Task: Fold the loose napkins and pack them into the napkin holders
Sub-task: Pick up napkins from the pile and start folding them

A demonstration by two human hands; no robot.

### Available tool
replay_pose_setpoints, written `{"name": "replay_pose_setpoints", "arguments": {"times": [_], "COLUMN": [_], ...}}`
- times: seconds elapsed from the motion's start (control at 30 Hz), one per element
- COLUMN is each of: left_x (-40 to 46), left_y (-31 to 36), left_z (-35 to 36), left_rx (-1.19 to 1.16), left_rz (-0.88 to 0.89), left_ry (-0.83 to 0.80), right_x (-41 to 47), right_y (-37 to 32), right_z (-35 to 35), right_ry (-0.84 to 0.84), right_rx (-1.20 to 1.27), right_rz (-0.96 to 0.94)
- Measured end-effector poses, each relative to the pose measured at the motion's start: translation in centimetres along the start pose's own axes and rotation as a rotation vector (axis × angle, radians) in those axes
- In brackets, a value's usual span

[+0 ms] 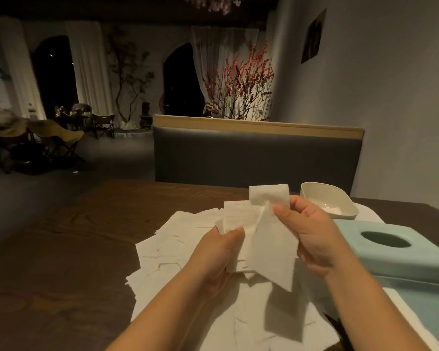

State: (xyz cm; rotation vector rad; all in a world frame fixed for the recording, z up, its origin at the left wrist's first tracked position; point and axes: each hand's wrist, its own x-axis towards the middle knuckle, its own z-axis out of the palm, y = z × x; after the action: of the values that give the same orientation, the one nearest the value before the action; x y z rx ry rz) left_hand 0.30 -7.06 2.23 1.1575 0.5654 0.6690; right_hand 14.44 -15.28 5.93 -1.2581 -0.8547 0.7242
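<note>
A person's two bare hands are working over a dark wooden surface [69,239] in a dimly lit dining room. The left hand [218,252] is gripping a small stack of white napkins [235,221], its thumb lying across the top and its fingers curled underneath. The right hand [307,234] is pinching a single napkin [274,247] between thumb and fingers; that napkin is hanging in the air above the surface, its top edge flopping over the fingertips and its lower part dangling loose and unfolded.

Beneath both hands, a wide heap of loose napkins [178,252] is lying scattered flat across the middle and near part of the surface, many overlapping.

To the right, just beside the heap, a pale blue-green napkin holder [401,254] with an oval opening on top is sitting; no napkin is showing at the opening, and what is inside cannot be seen. Farther back on the right, a cream dish [337,201] is standing with something white lying in it, possibly a napkin.

Judging from this, the task is looking early: a few napkins are gathered in the left hand, one is being handled, most are waiting on the surface, and packing is not visibly begun.
</note>
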Motion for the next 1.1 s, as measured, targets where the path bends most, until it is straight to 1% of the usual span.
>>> {"name": "replay_pose_setpoints", "arguments": {"times": [0.07,0.13,0.27,0.37,0.43,0.53,0.67,0.73,0.77,0.83,0.87,0.9,0.93,0.97,1.03,1.1], "left_x": [-0.4,-0.4,-0.1,-0.2,-0.3,0.0,0.2,0.3,0.3,0.3,0.3,0.3,0.5,0.5,0.6,0.6], "left_y": [0.3,0.5,0.7,0.5,0.4,0.3,0.0,-0.1,-0.1,-0.2,-0.3,-0.3,-0.5,-0.5,-0.4,-0.1], "left_z": [0.4,0.5,0.1,-0.1,0.0,-0.1,-0.1,0.0,0.1,0.1,0.2,0.4,0.4,0.6,0.5,0.3], "left_rx": [0.003,-0.003,0.009,0.122,0.125,0.063,0.059,0.039,0.022,-0.040,-0.067,-0.079,-0.073,-0.064,-0.074,-0.144], "left_rz": [-0.004,-0.033,-0.128,-0.083,-0.069,-0.066,-0.026,-0.023,-0.026,-0.024,-0.020,-0.012,0.004,0.012,-0.010,-0.050], "left_ry": [-0.052,-0.049,-0.061,-0.101,-0.097,-0.024,0.049,0.073,0.081,0.086,0.094,0.104,0.111,0.115,0.118,0.058], "right_x": [0.3,0.3,0.4,0.5,0.4,0.5,0.8,0.6,0.4,0.0,-0.1,-0.2,0.0,0.0,0.3,0.4], "right_y": [0.8,1.3,1.9,2.2,2.0,1.1,0.4,0.0,-0.3,-0.6,-0.6,-0.4,0.2,0.8,2.0,2.7], "right_z": [0.9,1.5,1.7,1.7,1.4,0.5,-0.5,-0.7,-0.9,-0.9,-0.7,-0.3,0.1,0.8,1.8,2.3], "right_ry": [0.052,0.096,0.111,0.148,0.231,0.357,0.425,0.386,0.331,0.167,0.094,0.043,0.017,0.029,0.104,0.164], "right_rx": [-0.125,-0.250,-0.313,-0.360,-0.318,-0.197,-0.051,0.067,0.148,0.268,0.283,0.247,0.134,-0.012,-0.270,-0.355], "right_rz": [-0.059,-0.111,-0.146,-0.140,-0.141,-0.140,-0.123,-0.118,-0.106,-0.057,-0.025,0.002,0.006,0.002,-0.026,-0.043]}}
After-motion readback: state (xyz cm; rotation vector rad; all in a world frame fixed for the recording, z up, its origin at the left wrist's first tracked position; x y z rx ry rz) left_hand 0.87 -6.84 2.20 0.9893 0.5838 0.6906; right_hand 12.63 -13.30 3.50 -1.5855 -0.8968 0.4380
